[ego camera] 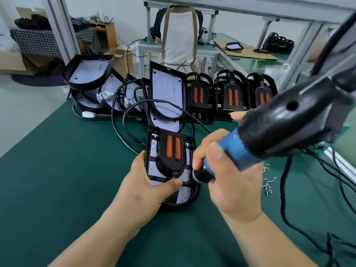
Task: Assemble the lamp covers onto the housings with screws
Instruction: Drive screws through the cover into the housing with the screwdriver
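A black lamp housing (189, 193) with a white LED board lies on the green mat in front of me. A black cover (173, 151) with two orange strips sits on it. My left hand (148, 182) grips the housing's left edge, thumb pressed on the board near the cover's lower end. My right hand (229, 182) grips a blue and black electric screwdriver (250, 139). Its black tip is down at the housing's right side, close to my left thumb. Loose screws (268, 185) lie on the mat to the right.
More open housings with LED boards (167, 93) lean and stack behind, with black cables (123, 120) looping over the mat. A row of covers with orange strips (231, 97) stands at the back right. The screwdriver's cord (285, 189) hangs at the right. A person in an apron stands beyond.
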